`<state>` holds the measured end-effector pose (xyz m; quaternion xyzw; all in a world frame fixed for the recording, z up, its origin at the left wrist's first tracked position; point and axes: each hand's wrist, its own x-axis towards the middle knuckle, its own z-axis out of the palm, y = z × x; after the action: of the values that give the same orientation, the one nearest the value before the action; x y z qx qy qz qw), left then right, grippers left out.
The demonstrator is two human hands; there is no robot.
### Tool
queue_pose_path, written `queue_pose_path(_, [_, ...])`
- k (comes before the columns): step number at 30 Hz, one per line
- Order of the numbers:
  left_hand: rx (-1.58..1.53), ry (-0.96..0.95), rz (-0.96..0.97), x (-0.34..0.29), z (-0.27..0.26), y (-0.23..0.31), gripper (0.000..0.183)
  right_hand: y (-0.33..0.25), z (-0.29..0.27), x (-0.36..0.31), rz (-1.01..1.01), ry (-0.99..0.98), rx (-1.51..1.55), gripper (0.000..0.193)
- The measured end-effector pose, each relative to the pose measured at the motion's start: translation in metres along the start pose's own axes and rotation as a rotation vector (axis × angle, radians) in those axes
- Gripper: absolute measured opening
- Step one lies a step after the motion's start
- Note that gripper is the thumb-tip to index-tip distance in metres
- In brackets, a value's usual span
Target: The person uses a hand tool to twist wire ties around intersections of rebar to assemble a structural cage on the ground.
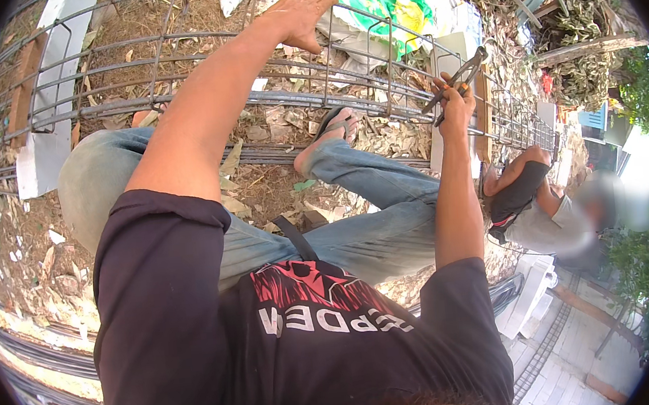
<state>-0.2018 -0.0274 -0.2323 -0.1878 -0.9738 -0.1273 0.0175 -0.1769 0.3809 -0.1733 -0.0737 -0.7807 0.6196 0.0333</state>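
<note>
A long steel rebar cage (232,78) stretches across in front of me, its bars joined by square stirrups. My left hand (301,18) reaches over to the cage's far side, fingers stretched out beside the top bar. In my right hand (455,105) is a pair of pincers (474,64), its jaws pointing up and away to the right, with the handles inside my fingers. The pincers are over the cage near a stirrup; whether they touch a bar I cannot tell.
White supports (37,162) hold the cage at left and right. A green and white sack (380,1) lies behind it. Another person (529,200) crouches at the cage's right end. More loose bars (41,362) lie at lower left. Dry leaves (279,125) cover the ground.
</note>
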Motion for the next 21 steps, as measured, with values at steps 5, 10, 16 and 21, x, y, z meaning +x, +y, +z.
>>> queue_pose_path(5, [0.063,-0.029,-0.047,-0.002,0.001,0.004,0.116,-0.08,0.028,-0.018,0.124,-0.3,0.238,0.018])
queue_pose_path(10, [-0.002,-0.03,-0.035,-0.003,-0.003,0.004,0.118,-0.131,0.062,-0.032,-0.733,-0.517,-1.473,0.01])
queue_pose_path(16, [-0.025,-0.007,-0.039,-0.007,-0.008,0.006,0.118,-0.137,0.114,-0.015,-1.137,-0.52,-1.909,0.024])
queue_pose_path(21, [-0.091,-0.062,-0.042,-0.007,-0.013,0.005,0.117,-0.13,0.146,-0.002,-1.146,-0.531,-2.174,0.049])
